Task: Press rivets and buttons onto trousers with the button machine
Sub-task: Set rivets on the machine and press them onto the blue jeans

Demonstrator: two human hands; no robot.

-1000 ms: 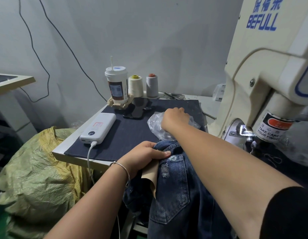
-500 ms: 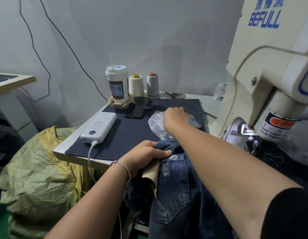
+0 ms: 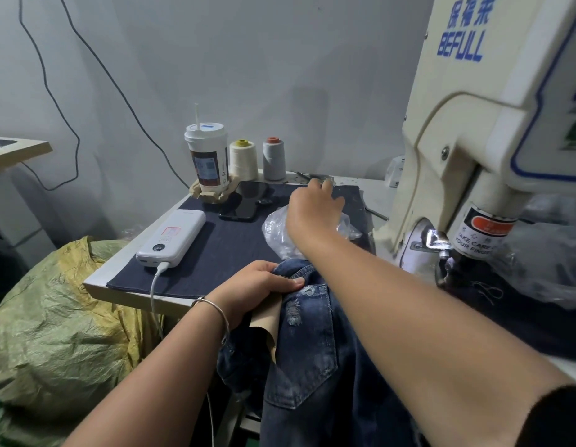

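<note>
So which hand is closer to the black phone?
The right hand. It reaches over the plastic bag just right of the phone. The left hand grips the jeans at the table's near edge.

I am at a garment workshop bench: a cream press machine marked BEFULL stands at my right, thread cones line the bare wall, and a stuffed sack sits beside the table.

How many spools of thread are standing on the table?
2. The cream spool stands right of the drink cup; the grey spool stands beside it, nearer the button machine. The machine could hide others behind it.
</note>
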